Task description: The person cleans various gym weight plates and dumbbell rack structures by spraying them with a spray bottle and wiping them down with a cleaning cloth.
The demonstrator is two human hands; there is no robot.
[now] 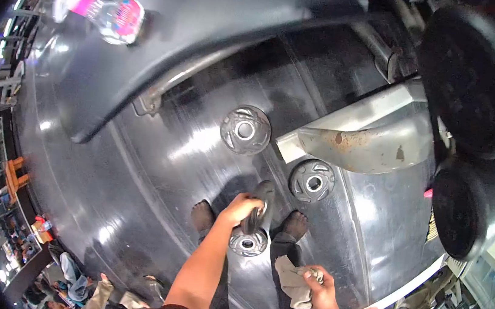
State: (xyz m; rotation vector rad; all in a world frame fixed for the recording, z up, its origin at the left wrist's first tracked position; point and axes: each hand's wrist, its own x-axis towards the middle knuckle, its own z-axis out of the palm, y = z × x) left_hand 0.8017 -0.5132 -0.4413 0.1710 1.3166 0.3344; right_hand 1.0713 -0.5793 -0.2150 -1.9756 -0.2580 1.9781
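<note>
My left hand point(242, 207) is wrapped round a dark weight plate point(264, 194) tilted up and seen nearly edge-on, just above the floor between my feet. Below it, another weight plate point(247, 243) with a metal centre hole lies flat, partly covered by my hand and the raised plate. In my right hand point(320, 290), over my right leg, is a crumpled beige-grey cloth point(292, 283) that hangs from the fingers. Farther forward, two black weight plates lie flat: one ahead of my left hand point(229, 129), the other to the right point(295, 181).
A black padded bench point(215, 13) crosses the far left, with a pink-and-white spray bottle point(119, 19) on it. A rusty metal frame point(376, 148) extends from the right, near large black round discs point(472, 82). Other people point(64, 289) are at the lower left. Shiny black flooring point(155, 217) surrounds my feet.
</note>
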